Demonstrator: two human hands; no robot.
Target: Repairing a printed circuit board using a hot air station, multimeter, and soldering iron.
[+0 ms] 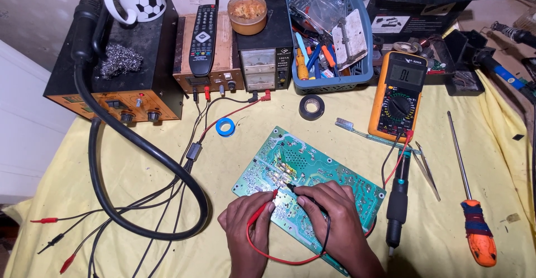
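The left hand (244, 229) pinches a slim red-tipped test probe (263, 207) and the right hand (335, 222) pinches a black-tipped test probe (294, 187), each closed on its probe, tips set close together on the solder side of the flat green printed circuit board (312, 169) lying directly under both hands on the yellow cloth-covered table (167, 144). The step in hand looks like probing one point pair. Any next move would call for steady tips and a glance up at the orange-cased digital multimeter (397, 95), standing beyond the board's far right corner.
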